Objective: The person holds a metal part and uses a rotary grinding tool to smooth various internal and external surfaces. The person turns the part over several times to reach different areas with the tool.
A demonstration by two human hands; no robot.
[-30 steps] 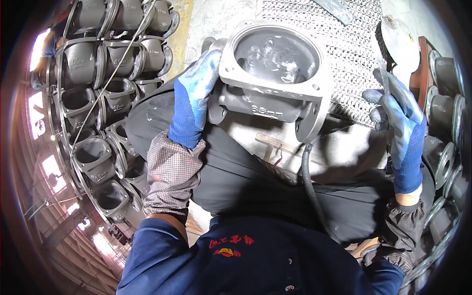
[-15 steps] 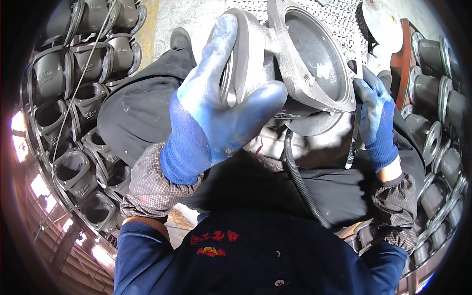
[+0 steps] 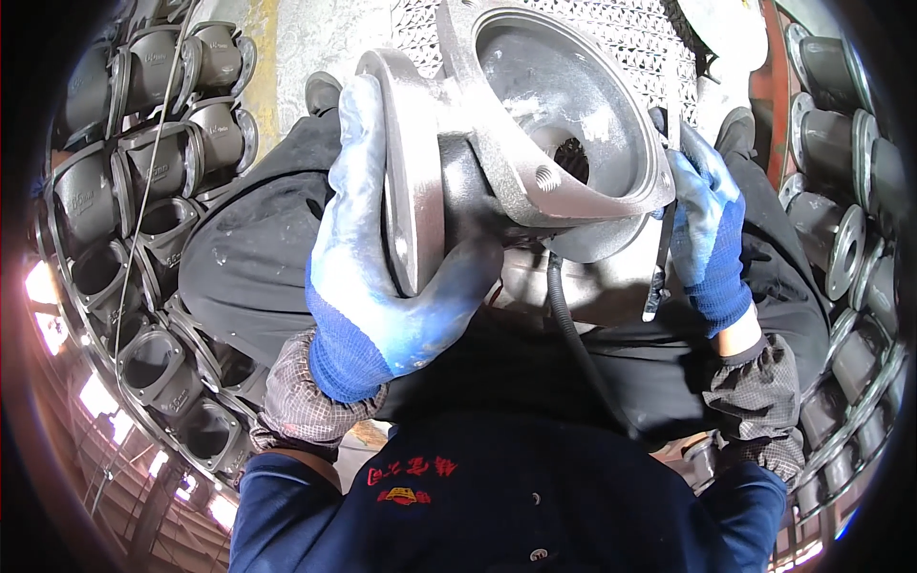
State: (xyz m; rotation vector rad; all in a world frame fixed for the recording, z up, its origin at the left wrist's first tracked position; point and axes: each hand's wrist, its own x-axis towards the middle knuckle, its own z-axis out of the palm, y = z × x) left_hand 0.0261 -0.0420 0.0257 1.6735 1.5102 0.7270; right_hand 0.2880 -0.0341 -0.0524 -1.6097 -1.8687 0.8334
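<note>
A grey cast-metal valve body (image 3: pixel 492 186) with flanged ends sits in front of me, its wide round bore facing up and a smaller hole showing inside. My left hand (image 3: pixel 377 258), in a blue glove, is wrapped round the left flange (image 3: pixel 411 172), thumb toward the neck. Beside the right rim, my gloved right hand (image 3: pixel 705 205) has its fingers curled on a narrow black-and-white strip-like tool (image 3: pixel 665 258) that stands roughly upright in view. Its exact kind is unclear, and its middle is partly covered by the fingers.
Grey flanged castings (image 3: pixel 158 172) are stacked at the left, and more castings (image 3: pixel 826 224) line the right beyond a red-brown post (image 3: pixel 772 86). A dark corrugated hose (image 3: pixel 571 329) runs beneath the valve body to my lap. Patterned metal mesh (image 3: pixel 583 24) lies ahead.
The valve body has tilted and shifted left, so its bore faces me more and an inner hole now shows. My left hand moved left and down with it; my right hand shifted slightly left.
</note>
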